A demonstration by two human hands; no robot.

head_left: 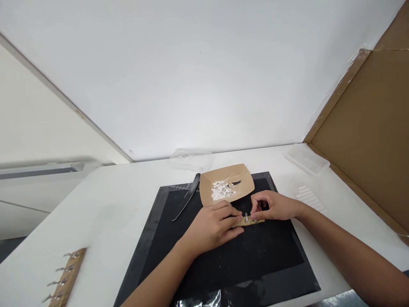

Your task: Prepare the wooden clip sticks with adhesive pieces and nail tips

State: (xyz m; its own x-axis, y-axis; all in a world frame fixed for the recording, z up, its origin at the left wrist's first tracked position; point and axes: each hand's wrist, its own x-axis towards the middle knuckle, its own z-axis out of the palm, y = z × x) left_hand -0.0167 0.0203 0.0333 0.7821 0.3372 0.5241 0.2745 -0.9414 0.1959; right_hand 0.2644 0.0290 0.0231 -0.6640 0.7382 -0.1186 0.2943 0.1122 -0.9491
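Note:
A short tan strip [247, 221] with small clear pieces on it lies on the black mat [255, 251]. My left hand [215, 221] grips the strip's left end, its fingers pressed together around it. At the right end, my right hand [271, 205] has thumb and index finger closed in a pinch over the strip; whatever small piece may be between the fingertips is hidden. Just beyond my hands stands a brown paper tray [246, 175] holding many small white pieces [220, 190] and a dark sliver [236, 183].
A black curved tool [188, 198] rests left of the tray. At the lower left is a wooden strip with metal clips [68, 277]. A clear plastic lid [306, 160], a sheet of white stickers [309, 199] and a plastic bag [190, 159] lie farther out. Cardboard [367, 128] borders the right.

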